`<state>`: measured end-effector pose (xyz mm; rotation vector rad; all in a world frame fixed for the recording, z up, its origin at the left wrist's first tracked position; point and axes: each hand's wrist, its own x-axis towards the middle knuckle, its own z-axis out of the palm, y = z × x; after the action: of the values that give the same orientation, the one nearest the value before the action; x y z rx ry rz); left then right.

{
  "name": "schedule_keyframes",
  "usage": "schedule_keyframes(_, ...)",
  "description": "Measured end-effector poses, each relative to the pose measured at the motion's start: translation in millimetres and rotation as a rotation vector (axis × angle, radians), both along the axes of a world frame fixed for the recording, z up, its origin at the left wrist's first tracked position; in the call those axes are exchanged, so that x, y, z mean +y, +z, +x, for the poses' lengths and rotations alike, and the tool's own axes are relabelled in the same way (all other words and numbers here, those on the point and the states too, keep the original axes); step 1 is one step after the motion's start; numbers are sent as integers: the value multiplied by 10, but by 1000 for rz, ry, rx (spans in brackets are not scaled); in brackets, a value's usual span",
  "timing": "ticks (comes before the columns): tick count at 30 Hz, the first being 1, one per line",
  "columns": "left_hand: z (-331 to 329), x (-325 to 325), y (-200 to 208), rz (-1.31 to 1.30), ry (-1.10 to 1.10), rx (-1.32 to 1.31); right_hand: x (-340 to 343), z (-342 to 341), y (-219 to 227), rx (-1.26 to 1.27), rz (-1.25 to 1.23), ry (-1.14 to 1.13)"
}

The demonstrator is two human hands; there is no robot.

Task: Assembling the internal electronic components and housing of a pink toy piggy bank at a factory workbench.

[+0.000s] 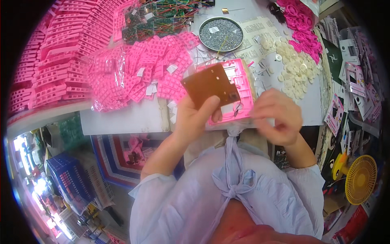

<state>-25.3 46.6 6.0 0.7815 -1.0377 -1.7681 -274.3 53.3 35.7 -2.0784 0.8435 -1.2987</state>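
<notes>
My left hand (pixel 194 118) is closed on a thin brown circuit board (pixel 213 83), the thumb on its near edge. The board is tilted and covers part of a pink plastic casing (pixel 243 87) on the table. Inside the casing are moulded ribs, a pale strip and a small dark part with thin wires (pixel 237 109). Beside the casing's near right corner, my right hand (pixel 280 116) hovers with its fingers curled in. Its fingertips are smeared, and anything between them cannot be made out.
Pink keypad pieces (pixel 150 61) lie heaped at the left, before stacked pink casings (pixel 61 61). Behind are green circuit boards with wires (pixel 158 22) and a round tin of small metal parts (pixel 221 34). Cream discs (pixel 298 69) spread at the right; a yellow fan (pixel 360 179) stands lower right.
</notes>
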Motion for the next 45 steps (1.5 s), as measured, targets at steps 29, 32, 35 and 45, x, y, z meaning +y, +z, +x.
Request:
schedule_keyframes(29, 333, 426, -194, 618, -311, -100, -670, 318, -510, 196, 717, 224)
schedule_keyframes(32, 332, 530, -309, 637, -173, 176, -791, 425, -502, 256, 858, 213)
schedule_keyframes(35, 421, 611, -284, 660, -140, 292, -849, 440, -599, 256, 727, 272)
schedule_keyframes(45, 421, 517, -297, 354, -49, 118, -507, 422, -416, -301, 1110, 434)
